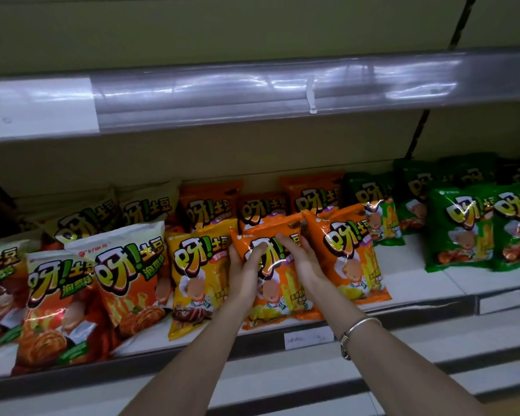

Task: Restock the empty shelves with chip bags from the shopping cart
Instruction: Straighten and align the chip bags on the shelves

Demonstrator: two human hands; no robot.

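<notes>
Both hands grip one orange chip bag (278,265) on the shelf (418,283): left hand (246,265) and right hand (297,256) fingers curl around its sides, between a yellow bag (195,274) and another orange bag (345,253).

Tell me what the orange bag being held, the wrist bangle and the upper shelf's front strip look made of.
Orange bag: glossy plastic film, by its creases and glints.
Bangle: looks like silvery metal, thin and shiny.
Front strip: probably clear plastic, with streaky reflections.

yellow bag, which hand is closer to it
Left. The left hand sits right beside the yellow bag, on the orange bag; the right hand is farther right.
</notes>
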